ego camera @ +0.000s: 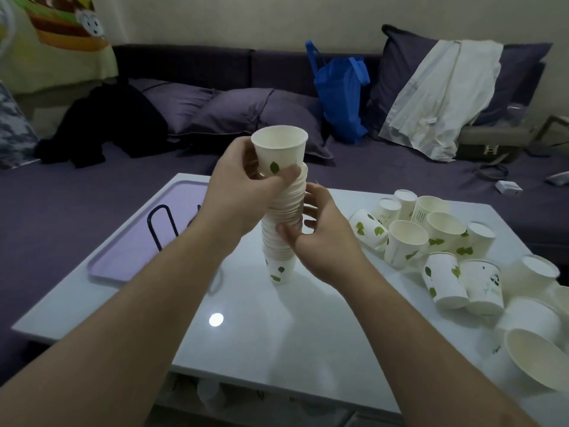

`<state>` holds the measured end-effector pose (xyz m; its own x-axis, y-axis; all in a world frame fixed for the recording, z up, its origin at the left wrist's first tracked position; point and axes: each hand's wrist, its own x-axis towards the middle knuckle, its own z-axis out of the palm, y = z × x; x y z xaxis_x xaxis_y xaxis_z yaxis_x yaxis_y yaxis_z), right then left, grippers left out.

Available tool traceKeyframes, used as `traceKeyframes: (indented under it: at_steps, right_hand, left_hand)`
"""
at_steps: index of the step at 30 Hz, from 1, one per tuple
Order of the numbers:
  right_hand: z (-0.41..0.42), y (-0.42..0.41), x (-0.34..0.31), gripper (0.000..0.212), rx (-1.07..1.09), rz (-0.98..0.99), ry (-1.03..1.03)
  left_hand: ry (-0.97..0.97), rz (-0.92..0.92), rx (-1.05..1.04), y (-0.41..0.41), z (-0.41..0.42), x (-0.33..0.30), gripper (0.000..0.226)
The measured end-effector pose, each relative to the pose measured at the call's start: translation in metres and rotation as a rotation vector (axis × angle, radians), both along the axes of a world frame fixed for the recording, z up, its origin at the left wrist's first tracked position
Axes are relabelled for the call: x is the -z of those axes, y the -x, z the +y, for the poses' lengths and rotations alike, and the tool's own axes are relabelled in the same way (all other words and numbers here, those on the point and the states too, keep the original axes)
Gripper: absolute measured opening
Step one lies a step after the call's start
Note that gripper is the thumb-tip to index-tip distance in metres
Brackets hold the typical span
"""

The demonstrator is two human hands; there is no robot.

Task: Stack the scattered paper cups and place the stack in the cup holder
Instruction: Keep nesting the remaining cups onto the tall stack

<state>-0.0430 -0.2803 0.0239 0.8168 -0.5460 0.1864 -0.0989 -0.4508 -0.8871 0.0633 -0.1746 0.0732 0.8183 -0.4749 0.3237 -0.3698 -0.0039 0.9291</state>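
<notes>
The left hand (243, 192) grips the top cup (278, 152), fingers and thumb curled round its wall, and seats it on the stack (281, 229). The right hand (320, 232) holds the stack at its middle, thumb in front and fingers behind. The stack stands upright on the worktop (264, 334), leaning a little. Right of the stack many loose cups (431, 241) lie in a heap, some upright, some tipped. Left of the stack the wire holder (163, 226) stands on a lilac tray (123, 260). The step in hand seems to be stacking, far from finished. The next move probably needs the top cup pressed down straight, then one hand reaching right for another cup.
</notes>
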Motion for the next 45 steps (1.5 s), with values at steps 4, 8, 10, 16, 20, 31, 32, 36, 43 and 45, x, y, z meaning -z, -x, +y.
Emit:
traceKeyframes:
  at_steps: [4,8,10,16,20,31,32,36,43,45]
  right_hand:
    - [-0.002,0.002,-0.002,0.071,-0.009,0.006,-0.012]
    - [-0.003,0.004,-0.001,0.07,-0.01,-0.007,-0.002]
    - [-0.003,0.004,0.0,0.072,-0.01,-0.007,0.003]
    - [-0.005,0.01,0.005,0.088,-0.003,0.06,0.046]
    - [-0.009,0.025,0.005,0.09,0.008,0.099,0.064]
    - [-0.037,0.109,0.006,0.039,0.18,0.217,0.187]
    - [-0.042,0.121,0.006,0.032,0.219,0.233,0.228]
    - [-0.06,0.17,0.0,0.006,0.429,0.503,0.461]
    - [-0.07,0.212,-0.005,0.026,0.57,0.936,0.582]
    - [-0.072,0.212,-0.001,0.027,0.501,1.002,0.556]
  left_hand:
    - [-0.046,0.021,0.005,0.004,0.004,0.004,0.079]
    - [-0.056,-0.016,-0.01,0.006,0.004,-0.002,0.084]
    - [-0.092,-0.057,-0.017,0.006,0.003,-0.003,0.07]
    - [-0.203,-0.125,-0.038,0.005,0.004,0.005,0.056]
    - [-0.178,-0.174,-0.075,0.017,0.008,0.007,0.065]
    - [-0.191,-0.271,0.178,0.111,0.005,0.052,0.016]
    - [-0.245,-0.228,0.217,0.12,0.004,0.062,0.018]
    - [-0.372,-0.092,0.341,0.148,0.002,0.098,0.02]
    - [-0.467,-0.06,0.469,0.175,-0.011,0.114,0.017]
    - [-0.476,-0.061,0.476,0.178,-0.012,0.117,0.017]
